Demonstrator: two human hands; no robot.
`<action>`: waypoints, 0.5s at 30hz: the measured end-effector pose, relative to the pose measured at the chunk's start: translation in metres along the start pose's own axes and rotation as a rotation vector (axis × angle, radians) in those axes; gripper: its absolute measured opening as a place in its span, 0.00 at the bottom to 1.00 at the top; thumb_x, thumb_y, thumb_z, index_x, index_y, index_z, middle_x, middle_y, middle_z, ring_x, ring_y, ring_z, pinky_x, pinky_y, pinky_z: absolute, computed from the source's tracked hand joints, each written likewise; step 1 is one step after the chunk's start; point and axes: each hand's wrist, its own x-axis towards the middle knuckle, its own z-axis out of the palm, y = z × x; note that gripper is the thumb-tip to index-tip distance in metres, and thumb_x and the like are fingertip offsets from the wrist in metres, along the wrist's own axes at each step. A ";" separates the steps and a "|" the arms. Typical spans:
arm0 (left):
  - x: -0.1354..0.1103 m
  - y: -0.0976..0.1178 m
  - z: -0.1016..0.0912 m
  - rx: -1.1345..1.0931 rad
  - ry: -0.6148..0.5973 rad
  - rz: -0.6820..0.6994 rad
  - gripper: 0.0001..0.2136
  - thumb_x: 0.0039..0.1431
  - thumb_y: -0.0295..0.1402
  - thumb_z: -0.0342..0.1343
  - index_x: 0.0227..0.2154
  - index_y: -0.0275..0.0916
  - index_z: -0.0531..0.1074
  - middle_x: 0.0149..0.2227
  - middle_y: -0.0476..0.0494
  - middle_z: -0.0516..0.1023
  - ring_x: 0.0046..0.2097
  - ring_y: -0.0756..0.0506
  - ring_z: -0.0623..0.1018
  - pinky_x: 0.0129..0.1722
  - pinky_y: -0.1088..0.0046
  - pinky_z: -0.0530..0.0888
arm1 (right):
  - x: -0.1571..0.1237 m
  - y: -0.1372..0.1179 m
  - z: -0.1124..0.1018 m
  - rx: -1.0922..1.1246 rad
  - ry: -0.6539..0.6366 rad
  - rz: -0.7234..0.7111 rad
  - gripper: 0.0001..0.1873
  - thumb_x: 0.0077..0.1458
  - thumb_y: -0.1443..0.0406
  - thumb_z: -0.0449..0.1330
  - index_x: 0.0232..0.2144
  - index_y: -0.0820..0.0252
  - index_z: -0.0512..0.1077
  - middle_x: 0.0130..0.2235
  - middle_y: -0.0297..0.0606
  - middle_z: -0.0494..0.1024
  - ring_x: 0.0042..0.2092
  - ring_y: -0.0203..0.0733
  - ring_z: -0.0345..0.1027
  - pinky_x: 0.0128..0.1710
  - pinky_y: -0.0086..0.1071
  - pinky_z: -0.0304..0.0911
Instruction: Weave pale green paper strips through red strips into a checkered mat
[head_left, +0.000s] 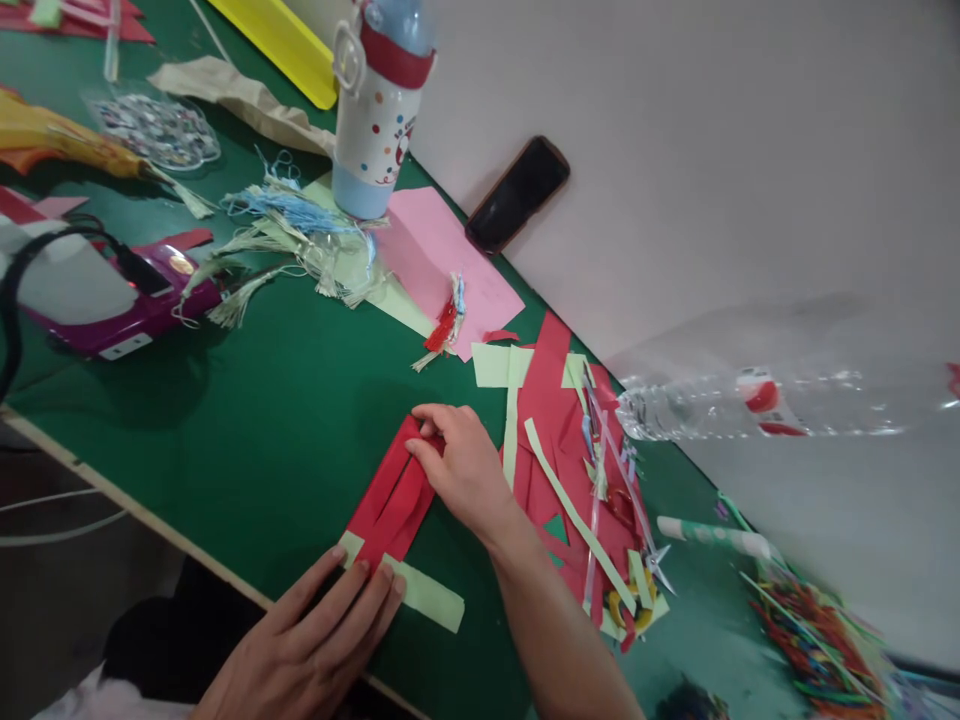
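Slitted red paper (394, 490) lies on the green table, its far end raised a little by my right hand (461, 460). The thumb and index finger of that hand pinch its far edge. Flat across its near end rests my left hand (322, 620), fingers stretched out and pressing down. Under those fingers runs a pale green paper strip (431, 595) that crosses the red paper and sticks out to the right. Whether the two papers are joined is hidden by my fingers.
Right of my hands is a heap of red paper scraps (540, 430) with scissors (626, 600). Beyond stand a bottle (382, 120), pink paper (427, 260) and thread tassels (300, 220). A phone (517, 195) lies at the wall edge; a purple device (135, 300) sits left.
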 end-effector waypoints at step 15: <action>0.001 0.002 0.003 -0.045 0.059 -0.040 0.16 0.66 0.35 0.47 0.51 0.44 0.74 0.56 0.49 0.70 0.64 0.42 0.60 0.71 0.57 0.43 | -0.061 -0.026 -0.041 0.241 0.023 -0.433 0.10 0.60 0.74 0.55 0.38 0.54 0.69 0.45 0.39 0.80 0.52 0.41 0.72 0.54 0.41 0.66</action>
